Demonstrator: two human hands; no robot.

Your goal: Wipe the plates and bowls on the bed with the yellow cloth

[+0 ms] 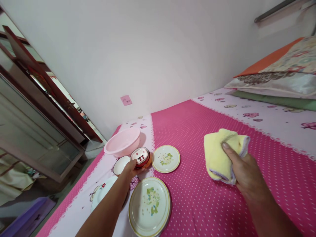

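Observation:
My left hand (135,169) grips a small stack of bowls (140,156), the top one pale with a cartoon face inside. A folded yellow cloth (218,154) with a purple edge is pinched in my right hand (243,168), thumb on top. Beside the left hand lies a white bowl with a dark rim (120,165). A small plate with a leaf pattern (166,159) lies just right of the bowls. Nearer to me sits a larger stack of similar plates (150,207). My left forearm partly covers a white dish with a red flower (102,191).
A pink basin (123,141) stands behind the bowls, close to the white wall (160,56). Everything rests on a bed with a pink dotted sheet (190,131). Pillows (278,79) are piled at the far right. A purple box (32,219) is on the floor left of the bed.

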